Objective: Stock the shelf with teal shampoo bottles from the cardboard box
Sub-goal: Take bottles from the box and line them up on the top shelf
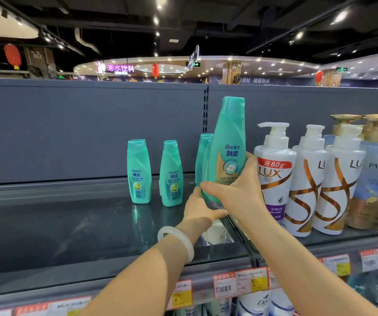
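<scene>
Teal shampoo bottle [228, 142], glossy tapered plastic, upright: right hand [236, 190] grip curled round its lower body; left hand [198, 207] fingers flat against its base.

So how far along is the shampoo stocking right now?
Early. Two small teal Rejoice bottles stand on the shelf, with more behind the large teal bottle that the right hand grips while the left hand steadies its base. Most of the shelf remains unfilled; the box is out of view.

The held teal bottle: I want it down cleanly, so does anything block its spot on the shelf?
Nothing visible does. The held teal bottle, gripped by the right hand, has bare shelf below; the left hand is at its base.
</scene>
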Demonstrator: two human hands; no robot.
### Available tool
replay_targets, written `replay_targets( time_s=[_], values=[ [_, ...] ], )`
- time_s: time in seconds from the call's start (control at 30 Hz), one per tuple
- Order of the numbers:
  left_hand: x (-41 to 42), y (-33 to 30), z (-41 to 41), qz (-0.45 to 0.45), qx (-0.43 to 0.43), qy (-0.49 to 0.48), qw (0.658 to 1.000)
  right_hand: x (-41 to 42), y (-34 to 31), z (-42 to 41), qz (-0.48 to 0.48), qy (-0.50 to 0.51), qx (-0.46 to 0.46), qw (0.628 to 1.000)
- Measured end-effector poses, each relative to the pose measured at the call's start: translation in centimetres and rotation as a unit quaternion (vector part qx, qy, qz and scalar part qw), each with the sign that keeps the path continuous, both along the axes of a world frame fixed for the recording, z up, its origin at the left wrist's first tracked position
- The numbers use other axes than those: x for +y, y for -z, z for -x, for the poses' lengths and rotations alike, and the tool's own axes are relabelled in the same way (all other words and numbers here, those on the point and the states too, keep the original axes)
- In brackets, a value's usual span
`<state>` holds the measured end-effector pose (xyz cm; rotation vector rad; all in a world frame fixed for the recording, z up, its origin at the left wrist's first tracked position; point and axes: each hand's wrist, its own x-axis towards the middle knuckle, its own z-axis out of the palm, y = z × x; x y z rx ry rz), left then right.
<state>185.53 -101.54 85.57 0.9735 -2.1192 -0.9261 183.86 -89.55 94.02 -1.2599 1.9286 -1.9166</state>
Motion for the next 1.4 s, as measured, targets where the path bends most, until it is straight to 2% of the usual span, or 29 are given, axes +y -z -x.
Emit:
replay_targets(
  time_s=[0.17, 0.3, 0.47, 0.57, 0.67, 0.77, 0.87, 0.97, 1.07, 1.13, 1.2, 1.27, 1.4],
  values=[
    [-0.3, 0.4, 0.1, 0.005, -0.027, 0.001, 1.0, 1.0, 0.4, 0.1, 0.01, -0.028, -0.002, 1.0],
    [-1.0, 0.8, 0.3, -0.028, -0.042, -0.004, 0.999, 1.5, 0.5, 0.0, 0.011, -0.041, -0.009, 0.999],
    [0.3, -2.5, -4.8, -0.043, -0.031, -0.006, 0.999, 1.3, 0.3, -1.0, 0.005, -0.058, -0.011, 0.998],
    [-0.8, -4.9, -10.3, -0.014, 0.04, -0.106, 0.993, -0.1, 0.7, -3.5, -0.014, -0.089, -0.015, 0.996],
    [-2.3, -6.2, -16.6, 0.008, 0.129, -0.23, 0.965, -3.1, 2.5, -7.5, -0.035, -0.119, -0.017, 0.992],
    [-3.2, -6.7, -21.9, -0.012, 0.172, -0.293, 0.94, -6.3, 3.9, -12.1, -0.064, -0.171, -0.044, 0.982],
    [-2.6, -6.6, -24.7, -0.06, 0.202, -0.261, 0.942, -9.6, 4.6, -15.3, -0.059, -0.198, -0.051, 0.977],
    [-1.8, -6.1, -25.8, -0.073, 0.164, -0.207, 0.962, -12.2, 5.5, -16.6, -0.054, -0.179, -0.05, 0.981],
    [-1.8, -5.4, -25.6, -0.072, 0.102, -0.17, 0.977, -13.4, 6.6, -16.0, -0.087, -0.142, -0.007, 0.986],
    [-2.1, -4.9, -25.0, -0.067, 0.071, -0.157, 0.983, -13.6, 6.9, -15.4, -0.098, -0.134, -0.016, 0.986],
    [-2.3, -4.3, -24.5, -0.064, 0.059, -0.146, 0.985, -13.7, 6.8, -15.3, -0.133, -0.124, -0.007, 0.983],
    [-2.6, -4.0, -24.0, -0.064, 0.071, -0.144, 0.985, -13.5, 6.7, -15.0, -0.183, -0.102, 0.043, 0.977],
    [-2.8, -4.0, -23.6, -0.056, 0.053, -0.125, 0.989, -12.9, 6.6, -12.8, -0.219, -0.183, 0.073, 0.956]
  ],
)
